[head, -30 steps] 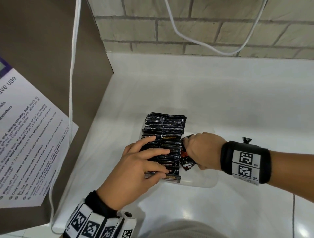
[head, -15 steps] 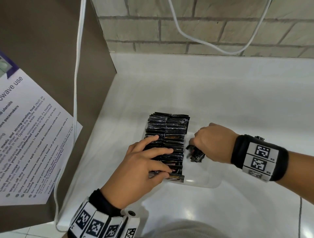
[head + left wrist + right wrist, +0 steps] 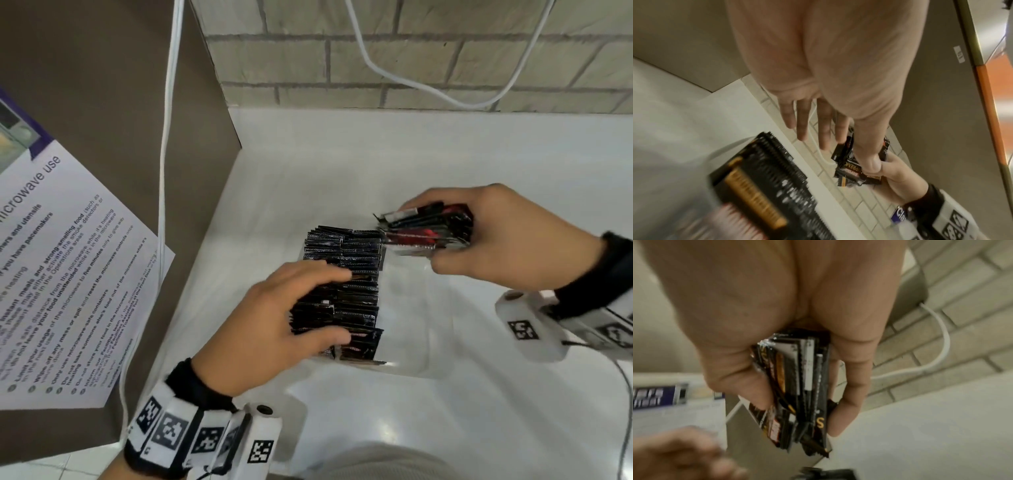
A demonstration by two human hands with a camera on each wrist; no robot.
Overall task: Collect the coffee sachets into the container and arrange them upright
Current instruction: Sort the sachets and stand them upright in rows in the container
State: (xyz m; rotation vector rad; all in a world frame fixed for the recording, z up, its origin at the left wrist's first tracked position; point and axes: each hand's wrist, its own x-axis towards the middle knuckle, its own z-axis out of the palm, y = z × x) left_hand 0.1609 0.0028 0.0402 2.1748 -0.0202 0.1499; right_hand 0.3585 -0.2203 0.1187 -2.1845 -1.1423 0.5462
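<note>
A clear plastic container (image 3: 421, 346) stands on the white counter. Its left half holds a packed row of upright black coffee sachets (image 3: 349, 260), blurred in the left wrist view (image 3: 777, 178). My left hand (image 3: 322, 301) lies over the near part of that row, fingers (image 3: 801, 123) straight and thumb at the near end. My right hand (image 3: 424, 240) hovers above the container's far right side and grips a bundle of several black and red sachets (image 3: 445, 222) between thumb and fingers. The right wrist view shows the bundle (image 3: 801, 394) edge-on. The container's right half looks empty.
A brick wall (image 3: 411, 61) backs the counter, with a white cable (image 3: 428, 85) looping across it. A second cable (image 3: 168, 171) hangs down the brown side panel at left, beside a printed microwave notice (image 3: 68, 274). The counter's front edge is near my left wrist.
My right hand has come up out of the container's right half with a bundle of sachets and moved up and to the far right. My left hand has stayed on the row.
</note>
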